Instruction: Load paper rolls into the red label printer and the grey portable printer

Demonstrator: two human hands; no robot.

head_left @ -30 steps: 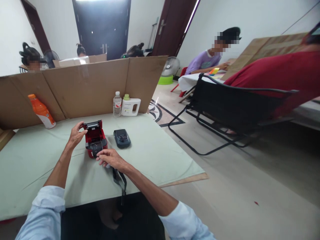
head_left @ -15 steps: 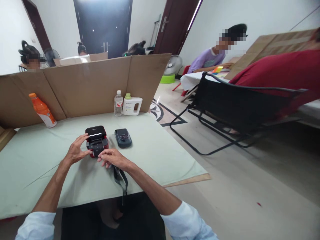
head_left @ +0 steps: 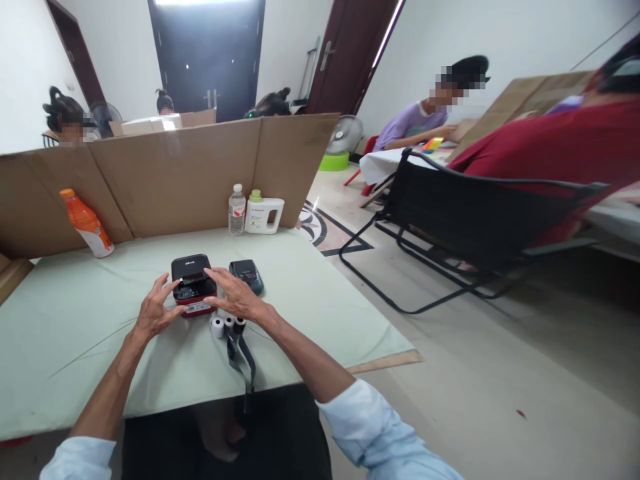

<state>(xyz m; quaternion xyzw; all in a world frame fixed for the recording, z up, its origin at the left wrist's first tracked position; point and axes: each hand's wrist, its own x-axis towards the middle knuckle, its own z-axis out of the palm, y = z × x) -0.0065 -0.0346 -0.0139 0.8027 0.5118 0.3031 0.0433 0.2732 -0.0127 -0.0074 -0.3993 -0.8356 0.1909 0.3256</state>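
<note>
Head view: red printer point(head_left: 193, 285) lies flat, long axis running away from the person.

left hand point(head_left: 154, 312), right hand point(head_left: 236, 297), red printer point(head_left: 193, 286)

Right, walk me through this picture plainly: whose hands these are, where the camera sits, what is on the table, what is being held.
The camera sits on a person's head, looking forward and down at their own two bare hands. The left hand and right hand touch the sides of a small red and black printer, lid shut, on a table with a pale green cover. Three small paper rolls and a black strap lie just in front; a dark device lies beside it. Farther back stand an orange bottle, a water bottle and a white jug against a cardboard screen. Other people sit nearby.
</note>
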